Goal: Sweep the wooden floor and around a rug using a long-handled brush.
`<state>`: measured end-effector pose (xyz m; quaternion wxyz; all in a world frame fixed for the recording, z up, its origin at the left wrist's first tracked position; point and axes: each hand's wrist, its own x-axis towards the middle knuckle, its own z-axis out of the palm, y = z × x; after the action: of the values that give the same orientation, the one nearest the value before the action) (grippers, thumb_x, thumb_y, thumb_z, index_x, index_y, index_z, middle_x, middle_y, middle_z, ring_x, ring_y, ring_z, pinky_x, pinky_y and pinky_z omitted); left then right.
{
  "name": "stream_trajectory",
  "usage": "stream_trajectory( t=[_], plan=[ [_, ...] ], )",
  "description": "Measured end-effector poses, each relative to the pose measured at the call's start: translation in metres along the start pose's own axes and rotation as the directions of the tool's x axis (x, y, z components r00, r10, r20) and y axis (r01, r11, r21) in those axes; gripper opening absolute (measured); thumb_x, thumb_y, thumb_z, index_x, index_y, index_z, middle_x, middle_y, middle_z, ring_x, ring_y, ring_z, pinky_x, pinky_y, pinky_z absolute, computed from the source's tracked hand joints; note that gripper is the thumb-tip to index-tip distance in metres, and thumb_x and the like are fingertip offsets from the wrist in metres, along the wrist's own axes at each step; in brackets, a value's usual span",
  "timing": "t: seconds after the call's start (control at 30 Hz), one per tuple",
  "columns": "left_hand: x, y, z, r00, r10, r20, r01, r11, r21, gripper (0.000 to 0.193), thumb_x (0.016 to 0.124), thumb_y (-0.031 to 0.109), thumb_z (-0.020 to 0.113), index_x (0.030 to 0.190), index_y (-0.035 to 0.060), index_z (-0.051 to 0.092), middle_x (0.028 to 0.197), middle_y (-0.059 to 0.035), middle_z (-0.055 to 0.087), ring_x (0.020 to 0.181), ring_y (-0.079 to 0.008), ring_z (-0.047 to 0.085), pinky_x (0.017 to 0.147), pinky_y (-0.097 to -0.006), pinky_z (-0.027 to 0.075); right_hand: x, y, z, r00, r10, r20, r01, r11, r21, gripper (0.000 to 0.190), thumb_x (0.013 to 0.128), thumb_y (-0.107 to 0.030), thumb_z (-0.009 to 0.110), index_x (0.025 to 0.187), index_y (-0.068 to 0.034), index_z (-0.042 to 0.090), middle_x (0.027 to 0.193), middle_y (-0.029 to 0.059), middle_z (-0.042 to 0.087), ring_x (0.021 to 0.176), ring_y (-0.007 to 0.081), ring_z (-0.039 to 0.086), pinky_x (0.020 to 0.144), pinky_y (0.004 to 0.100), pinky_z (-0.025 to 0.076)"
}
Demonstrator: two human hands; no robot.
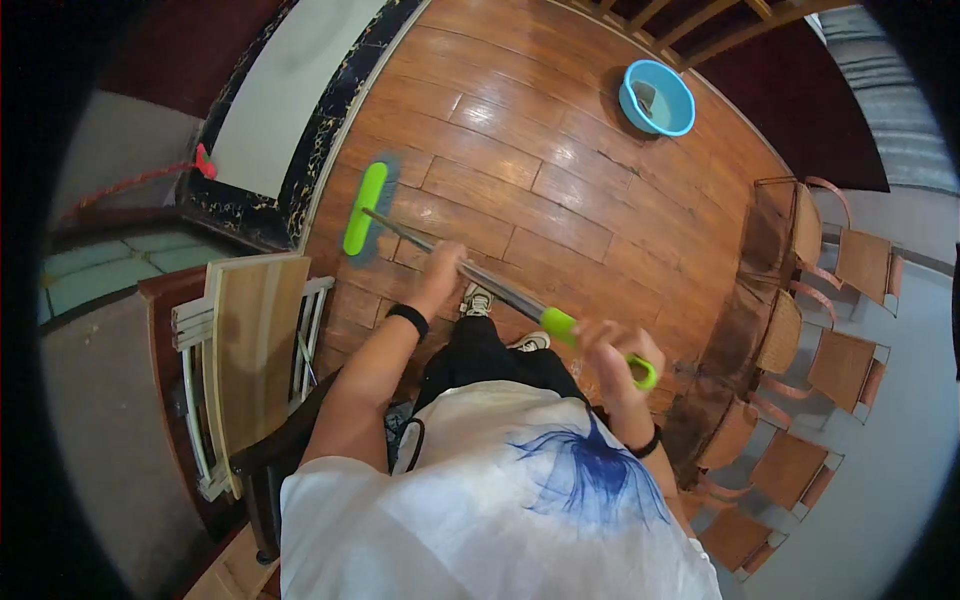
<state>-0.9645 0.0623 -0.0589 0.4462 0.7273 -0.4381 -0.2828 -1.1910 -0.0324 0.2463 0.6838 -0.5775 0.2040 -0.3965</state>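
Note:
My left hand (444, 271) is closed around the metal pole of a flat mop (487, 280), partway along it. The pole's green grip near its top end is held by my right hand (613, 346), and a green hanging loop sticks out beyond the fingers. At the far end, the mop's green head (366, 208) with its grey pad lies on the tiled floor (517, 180), near the black marble-patterned border at the left. A light blue plastic basin (658, 98) with a cloth and water in it stands on the floor at the upper right.
Several brown chairs (844, 367) line the right side. Wooden boards (259, 352) and a white folding frame lean at the left beside a dark chair (262, 487). A wooden slatted structure (697, 34) stands at the top. The raised marble-edged platform (319, 142) borders the floor.

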Motion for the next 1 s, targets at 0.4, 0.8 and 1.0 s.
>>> stream_trajectory(
  t=[0.4, 0.8, 1.0],
  plan=[
    [-0.027, 0.063, 0.064, 0.941, 0.112, 0.321, -0.212, 0.932, 0.295, 0.015, 0.066, -0.004, 0.055, 0.075, 0.0069, 0.051, 0.078, -0.0142, 0.055, 0.084, -0.0367, 0.05, 0.072, -0.0447, 0.041, -0.08, -0.026, -0.074, 0.978, -0.001, -0.209, -0.009, 0.999, -0.047, 0.016, 0.08, 0.002, 0.054, 0.066, -0.003, 0.047, 0.06, 0.0082, 0.052, 0.062, 0.0238, 0.055, 0.075, 0.0453, 0.046],
    [-0.115, 0.252, 0.29, 0.593, 0.232, 0.771, -0.466, 0.88, 0.094, 0.013, 0.068, 0.011, 0.064, 0.078, 0.0076, 0.058, 0.083, -0.0117, 0.061, 0.087, -0.0339, 0.055, 0.07, -0.0473, 0.046, -0.289, -0.149, -0.177, 0.664, -0.279, -0.694, 0.083, 0.949, -0.303, 0.018, 0.078, -0.005, 0.05, 0.065, -0.009, 0.038, 0.05, 0.0055, 0.042, 0.052, 0.0186, 0.044, 0.064, 0.039, 0.041],
    [-0.2, 0.308, 0.395, 0.287, 0.34, 0.896, -0.58, 0.805, -0.12, 0.013, 0.068, 0.013, 0.064, 0.079, 0.0066, 0.061, 0.081, -0.0134, 0.062, 0.086, -0.0343, 0.059, 0.067, -0.0472, 0.05, -0.389, -0.202, -0.194, 0.456, -0.422, -0.783, 0.036, 0.888, -0.458, 0.016, 0.081, -0.008, 0.044, 0.067, -0.01, 0.036, 0.049, 0.0029, 0.037, 0.05, 0.0159, 0.041, 0.061, 0.0364, 0.039]
  ],
)
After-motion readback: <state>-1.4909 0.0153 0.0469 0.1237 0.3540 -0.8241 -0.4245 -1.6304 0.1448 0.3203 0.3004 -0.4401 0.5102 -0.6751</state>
